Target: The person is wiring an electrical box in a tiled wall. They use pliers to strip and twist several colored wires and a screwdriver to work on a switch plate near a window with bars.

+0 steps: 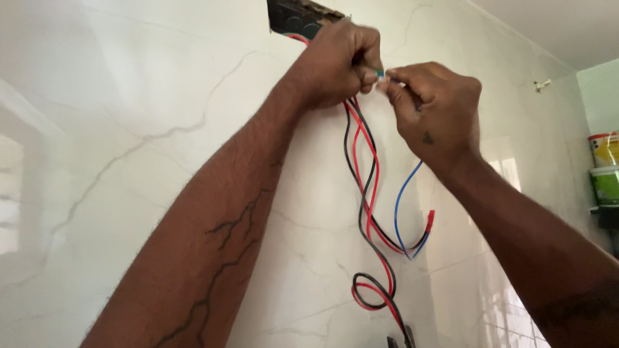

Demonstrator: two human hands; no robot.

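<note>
A glossy white marble-look wall (129, 129) with thin grey veins fills the left of the view, and the left forearm rises across it from the bottom edge toward a dark recessed wall box (298, 16) at the top. From that opening a bundle of wires (369, 193) hangs down the wall: red and black strands twist loosely around each other, loop near the bottom of the picture, and a blue wire (403, 200) curves beside them, ending next to a short red tip. The left hand (335, 61) is curled into a fist just below the box, its grip clenched around the upper part of the wires, knuckles facing the camera. Just to its right, touching it at the fingertips, the right hand (435, 109) pinches a small green-and-blue wire end (380, 73) between thumb and forefinger, the other fingers folded in, wrist bent downward. Far right, paint buckets (606, 169) stand stacked on a shelf against a green wall.
</note>
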